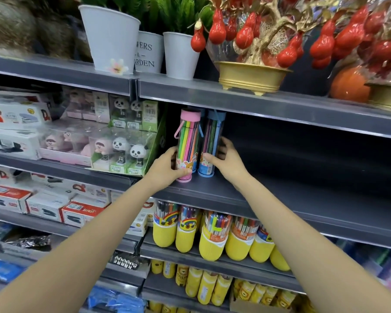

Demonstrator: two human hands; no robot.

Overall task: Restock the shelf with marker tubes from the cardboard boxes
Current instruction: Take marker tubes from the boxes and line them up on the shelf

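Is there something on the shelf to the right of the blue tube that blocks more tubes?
Nothing visible. The shelf right of the blue tube lies bare; only the right hand holds that tube.

top shelf: three white plant pots (110,39) with green fronds; gold bowl (251,76) bearing red gourd ornaments (217,28); an orange ball (349,84) to the right. left bays: boxed panda figurines (137,152), pink figurines (54,141), stapler boxes (81,213). lower shelves: yellow-based pen tubs (215,236), small yellow tubes (207,288), blue packets (115,301).
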